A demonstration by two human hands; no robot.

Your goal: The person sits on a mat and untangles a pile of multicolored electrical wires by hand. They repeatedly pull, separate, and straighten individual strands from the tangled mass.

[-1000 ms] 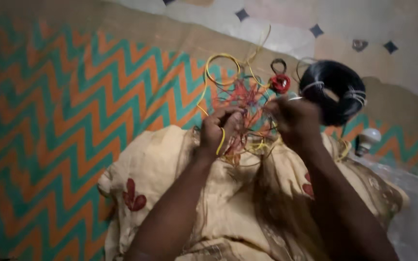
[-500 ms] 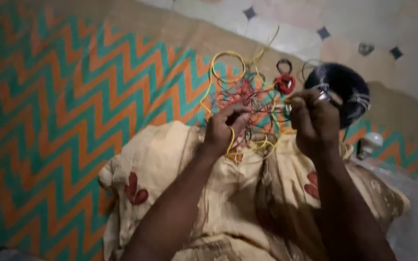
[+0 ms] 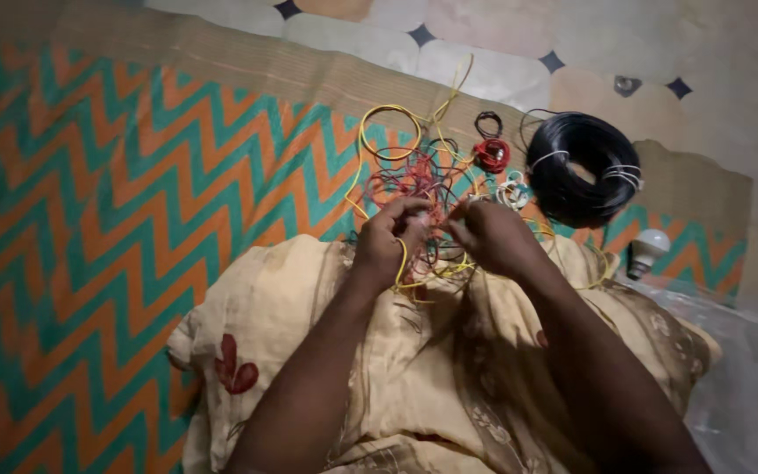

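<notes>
Both hands are up at the middle of the view, working close together over a tangle of thin wires (image 3: 414, 180) in red, yellow and dark colours. The left hand (image 3: 385, 241) has its grip closed on a yellow strand, which loops down below the knuckles and curls across the lap. The right hand (image 3: 495, 235) sits just beside it, fingers pinched together on strands from the same tangle, though exactly which strand is too fine to tell. The tangle itself spreads from the fingertips out onto the zigzag mat (image 3: 116, 202), orange and teal, with a big yellow loop rising at its far edge. Under the forearms lies a beige floral cloth (image 3: 414, 377), draped over the lap. Beyond the right hand, a thick black wire coil (image 3: 582, 167) rests on the mat, bound with pale ties. Between that coil and the tangle sits a small red wire coil (image 3: 490, 154), and just beneath it a little white wire bundle (image 3: 512, 190). Off to the right, well apart from the hands, a white light bulb (image 3: 646, 250) lies at the mat's edge, next to clear plastic sheeting (image 3: 730, 351).
</notes>
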